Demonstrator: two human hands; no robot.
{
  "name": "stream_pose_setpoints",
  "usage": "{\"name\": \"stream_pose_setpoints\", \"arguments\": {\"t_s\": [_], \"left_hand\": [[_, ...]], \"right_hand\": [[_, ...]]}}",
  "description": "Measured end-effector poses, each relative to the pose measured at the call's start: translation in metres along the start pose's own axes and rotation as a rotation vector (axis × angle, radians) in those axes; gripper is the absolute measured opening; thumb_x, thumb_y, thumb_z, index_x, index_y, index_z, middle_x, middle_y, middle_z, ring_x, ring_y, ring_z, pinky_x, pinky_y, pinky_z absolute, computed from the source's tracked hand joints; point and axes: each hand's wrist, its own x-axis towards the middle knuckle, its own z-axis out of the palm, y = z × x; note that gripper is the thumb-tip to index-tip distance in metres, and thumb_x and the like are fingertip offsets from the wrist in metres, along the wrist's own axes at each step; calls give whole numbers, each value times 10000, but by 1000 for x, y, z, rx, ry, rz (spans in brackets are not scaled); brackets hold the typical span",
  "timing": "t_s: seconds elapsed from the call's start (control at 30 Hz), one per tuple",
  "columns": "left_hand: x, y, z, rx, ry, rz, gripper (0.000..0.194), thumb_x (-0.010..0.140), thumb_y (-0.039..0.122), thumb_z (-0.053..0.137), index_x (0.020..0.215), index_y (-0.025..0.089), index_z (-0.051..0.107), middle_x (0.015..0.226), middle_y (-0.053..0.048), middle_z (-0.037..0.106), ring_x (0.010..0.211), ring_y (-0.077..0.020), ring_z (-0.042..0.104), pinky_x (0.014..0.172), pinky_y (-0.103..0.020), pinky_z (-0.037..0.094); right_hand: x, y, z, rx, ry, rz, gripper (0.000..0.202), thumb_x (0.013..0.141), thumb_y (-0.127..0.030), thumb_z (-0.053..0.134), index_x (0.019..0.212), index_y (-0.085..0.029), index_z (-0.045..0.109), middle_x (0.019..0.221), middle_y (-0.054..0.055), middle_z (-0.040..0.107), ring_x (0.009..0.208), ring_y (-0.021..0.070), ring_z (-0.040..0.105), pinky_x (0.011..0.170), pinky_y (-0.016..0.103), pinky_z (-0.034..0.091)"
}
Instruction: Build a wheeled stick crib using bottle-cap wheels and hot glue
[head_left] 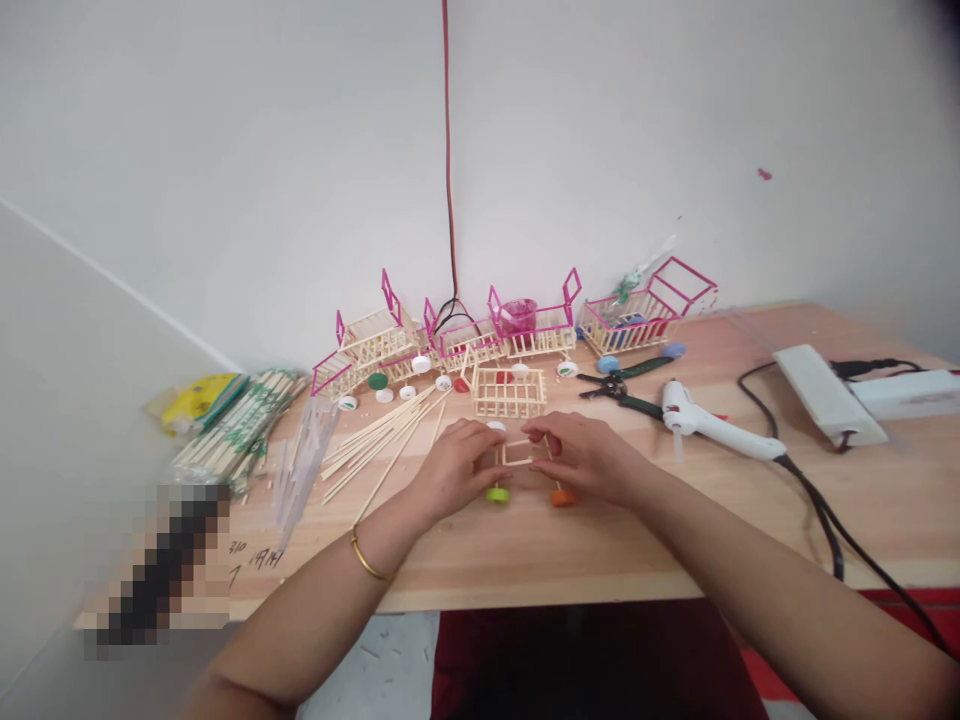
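Note:
Between my two hands is a small stick frame (pixel 517 453) with bottle-cap wheels, a green cap (pixel 496 495) at its near left and an orange cap (pixel 562 497) at its near right. My left hand (pixel 459 462) is closed at the frame's left side, thumb and fingers around its edge. On the right side, my right hand (pixel 581 458) pinches the frame with curled fingers. Just beyond them sits a bare stick basket (pixel 509 392), with a white cap (pixel 496 428) partly showing in front of it.
Pink-trimmed stick carts (pixel 375 340) and a pink cup (pixel 519 318) line the wall. Loose sticks (pixel 382 440), glue sticks (pixel 301 470) and packed sticks (pixel 240 425) lie left. Cutting pliers (pixel 616 388), a white glue gun (pixel 712 430) and a power strip (pixel 829 395) are right.

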Motion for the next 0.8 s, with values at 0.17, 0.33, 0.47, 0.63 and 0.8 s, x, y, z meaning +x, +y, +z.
{"name": "stream_pose_setpoints", "arguments": {"t_s": [0.17,0.33,0.47,0.63,0.8], "left_hand": [[1,2,-1,7,4,9,306,815,363,654,1049,171,611,1001,-94,651,927,-218,572,828,-369,464],[1,3,-1,19,5,12,278,839,370,622,1038,176,606,988,-88,646,915,-213,570,815,-361,461],[1,3,-1,19,9,10,273,844,373,613,1032,175,608,991,-92,645,923,-214,569,819,-364,458],[1,3,-1,26,-5,6,292,834,371,626,1038,163,608,980,-94,649,907,-219,570,810,-365,461],[1,1,-1,7,-6,6,364,791,391,679,1064,164,602,1008,-94,654,923,-223,573,826,-369,466]], "right_hand": [[0,0,0,-1,-5,0,315,837,-297,633,1119,-176,561,892,54,658,721,166,585,710,319,451],[1,-1,-1,2,-14,9,322,832,-310,640,1114,-173,565,882,51,656,715,163,587,706,313,451],[0,0,-1,12,-20,7,335,828,-323,644,1119,-180,557,902,52,656,718,164,588,712,318,456],[0,0,-1,42,-36,17,382,819,-364,656,1141,-188,550,901,59,656,744,182,590,716,333,467],[0,0,0,26,-30,10,356,832,-338,632,1145,-186,555,900,60,666,733,180,598,718,337,466]]}}
